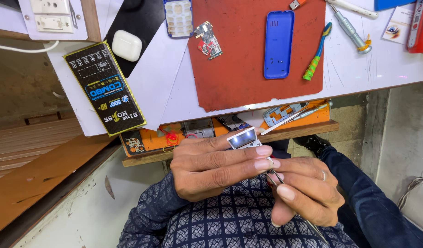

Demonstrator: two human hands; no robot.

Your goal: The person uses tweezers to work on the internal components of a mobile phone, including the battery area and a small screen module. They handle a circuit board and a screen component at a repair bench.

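The small phone display module [242, 138] sits pinched in the left hand [211, 167], close over the lap, below the bench edge. The right hand [308, 195] grips a thin metal tool [274, 174], its tip seemingly at the module's lower edge. On the red mat [248, 78] the blue phone shell [279, 44] and circuit board [208, 40] lie apart, so the phone is stripped and reassembly is not yet done

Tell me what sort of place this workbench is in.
Most likely a small mobile phone repair bench. A loose circuit board and a blue phone back cover lie on a red mat, with a screwdriver nearby.
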